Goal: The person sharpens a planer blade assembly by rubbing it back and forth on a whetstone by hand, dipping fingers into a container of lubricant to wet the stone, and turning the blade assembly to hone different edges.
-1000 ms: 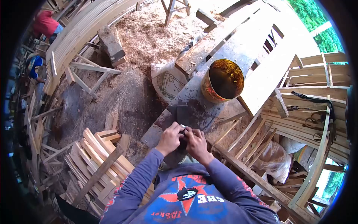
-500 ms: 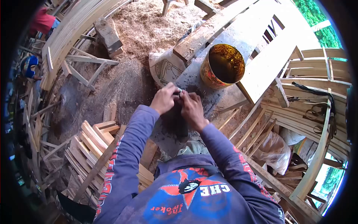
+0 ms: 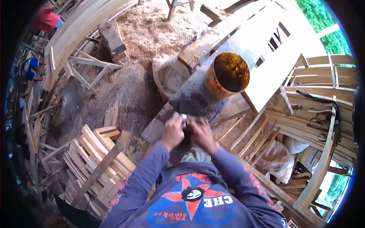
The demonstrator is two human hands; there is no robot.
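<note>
My left hand (image 3: 173,131) and my right hand (image 3: 202,133) are closed close together in front of my body. Between their fingers shows a small shiny piece, metal by its look (image 3: 184,117); the rest of it is covered by the fingers. Just beyond the fingertips, a dark rectangular block (image 3: 185,105), perhaps a sharpening stone, lies on a grey board (image 3: 156,127) wet with dark smears. Whether the shiny piece touches the block I cannot tell. To the right of the block stands a round yellow-brown tin (image 3: 217,85), dark inside.
Cut wood pieces (image 3: 97,152) are stacked at left. A pale plank (image 3: 272,76) extends to the upper right. Wooden ribs (image 3: 321,152) and a plastic bag (image 3: 276,159) are at right. Sawdust (image 3: 142,34) covers the floor ahead. A person in red (image 3: 45,19) is at the far upper left.
Both hands have drawn back toward my body with the shiny piece, uncovering the dark block. My elbows have come back too, and the view has shifted slightly.
</note>
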